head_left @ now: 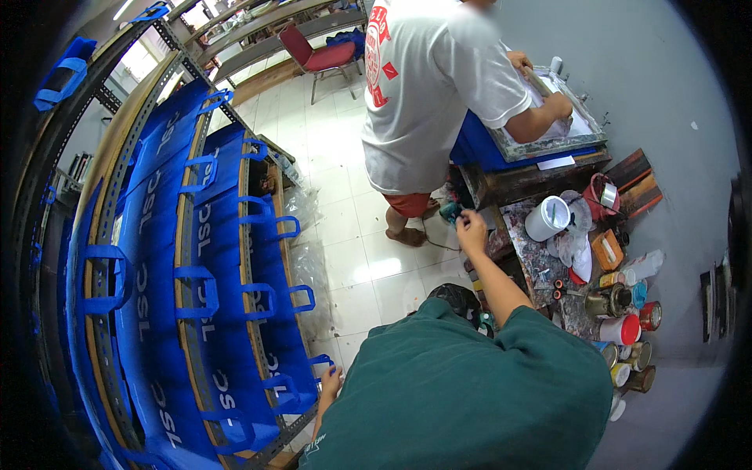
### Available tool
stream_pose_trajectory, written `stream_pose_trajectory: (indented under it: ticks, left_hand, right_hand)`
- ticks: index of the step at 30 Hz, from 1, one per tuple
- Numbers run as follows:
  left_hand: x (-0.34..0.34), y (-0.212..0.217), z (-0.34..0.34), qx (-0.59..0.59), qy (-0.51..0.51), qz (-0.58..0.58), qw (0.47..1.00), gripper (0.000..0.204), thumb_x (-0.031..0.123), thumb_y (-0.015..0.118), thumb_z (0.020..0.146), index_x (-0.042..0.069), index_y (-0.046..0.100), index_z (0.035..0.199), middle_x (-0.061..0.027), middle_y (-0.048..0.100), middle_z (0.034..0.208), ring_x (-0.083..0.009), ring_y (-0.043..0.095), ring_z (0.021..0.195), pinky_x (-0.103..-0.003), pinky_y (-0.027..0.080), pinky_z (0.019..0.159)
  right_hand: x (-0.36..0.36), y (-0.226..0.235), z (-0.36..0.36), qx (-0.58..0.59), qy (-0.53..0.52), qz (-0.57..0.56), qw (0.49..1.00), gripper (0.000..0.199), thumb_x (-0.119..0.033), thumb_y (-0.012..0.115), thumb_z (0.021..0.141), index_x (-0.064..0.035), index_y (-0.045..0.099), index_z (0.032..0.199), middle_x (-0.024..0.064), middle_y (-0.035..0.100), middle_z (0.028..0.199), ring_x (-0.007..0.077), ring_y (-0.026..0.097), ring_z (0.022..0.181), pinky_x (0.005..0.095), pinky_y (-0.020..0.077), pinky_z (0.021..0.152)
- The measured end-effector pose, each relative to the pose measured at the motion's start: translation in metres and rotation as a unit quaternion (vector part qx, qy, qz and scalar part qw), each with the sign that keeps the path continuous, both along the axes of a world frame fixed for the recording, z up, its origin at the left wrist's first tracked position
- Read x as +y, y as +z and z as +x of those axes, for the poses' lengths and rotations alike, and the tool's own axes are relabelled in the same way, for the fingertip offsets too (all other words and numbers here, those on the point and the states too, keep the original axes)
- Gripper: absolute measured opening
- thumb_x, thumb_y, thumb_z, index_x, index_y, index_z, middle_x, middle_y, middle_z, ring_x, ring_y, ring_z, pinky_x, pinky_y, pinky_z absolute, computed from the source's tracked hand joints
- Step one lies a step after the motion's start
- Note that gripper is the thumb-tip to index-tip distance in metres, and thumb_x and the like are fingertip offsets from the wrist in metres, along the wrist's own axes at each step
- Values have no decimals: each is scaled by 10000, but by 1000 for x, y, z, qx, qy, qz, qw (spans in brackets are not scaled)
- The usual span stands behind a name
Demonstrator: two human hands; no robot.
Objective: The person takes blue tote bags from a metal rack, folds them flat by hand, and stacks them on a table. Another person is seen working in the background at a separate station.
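By the tiled floor (345, 258), a blue bag (294, 338) on the rack (186, 243) has its handle (319, 359) near the left hand (330, 384), where light touch seems wise; whether its or the right hand's (471, 234) fingers grasp is unclear.

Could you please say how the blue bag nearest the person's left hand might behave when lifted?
The blue bag would probably sag, since it looks like thin fabric lying flat. It is likely light, showing little thickness. Its looped handle could snag, as it sticks out.
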State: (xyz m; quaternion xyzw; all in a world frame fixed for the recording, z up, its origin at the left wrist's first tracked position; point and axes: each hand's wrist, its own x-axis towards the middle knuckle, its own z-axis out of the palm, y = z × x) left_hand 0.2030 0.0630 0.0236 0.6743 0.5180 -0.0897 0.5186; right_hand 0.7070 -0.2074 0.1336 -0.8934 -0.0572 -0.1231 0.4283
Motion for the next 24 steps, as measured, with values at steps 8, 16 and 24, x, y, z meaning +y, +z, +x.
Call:
stream_pose_trajectory:
  ticks: [8, 16, 24]
  left_hand:
    - [-29, -77, -8, 26, -62, 50, 996, 521, 351, 682, 779, 37, 565, 1178, -140, 651, 847, -202, 617, 733, -317, 483, 685]
    - [-16, -79, -62, 124, -68, 24, 990, 528, 355, 678, 781, 25, 562, 1177, -146, 654, 860, -203, 624, 749, -318, 489, 682]
    - [16, -75, -70, 89, -71, 45, 992, 536, 359, 674, 783, 13, 559, 1175, -151, 656, 873, -204, 630, 764, -318, 496, 678]
  right_hand:
    - [-16, 36, 87, -204, -64, -121, 969, 206, -195, 591, 789, -58, 601, 943, 107, 572, 919, 298, 572, 822, 392, 462, 717]
    - [-24, 57, 96, -202, -71, -99, 972, 251, -154, 615, 768, -51, 588, 995, 120, 535, 1013, 314, 531, 957, 389, 439, 795]
    - [-24, 47, 111, -152, -89, -109, 978, 347, -144, 597, 758, -62, 569, 1094, 117, 516, 1191, 336, 555, 1015, 415, 459, 831]
